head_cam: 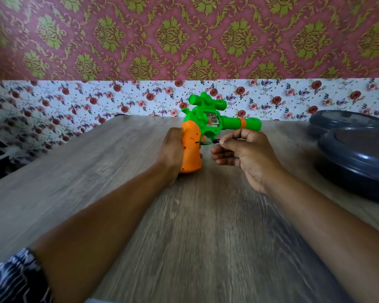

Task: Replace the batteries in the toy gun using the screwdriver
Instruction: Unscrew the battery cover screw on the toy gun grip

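Left hand (172,149) gripping the orange handle of the green plastic toy gun (208,122), upright on the grey wood-grain table (195,215), right hand (241,154) pinching the thin black screwdriver (208,141), tip at the handle, damask wallpaper (184,36) behind, dark round plastic lids (357,149) at right.

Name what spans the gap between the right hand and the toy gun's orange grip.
In the head view, the screwdriver bridges it: the right hand pinches its handle, its tip meeting the orange grip.

Screwdriver (208,141) handle hidden inside curled right hand (242,154); table (118,171) motion-blurred.
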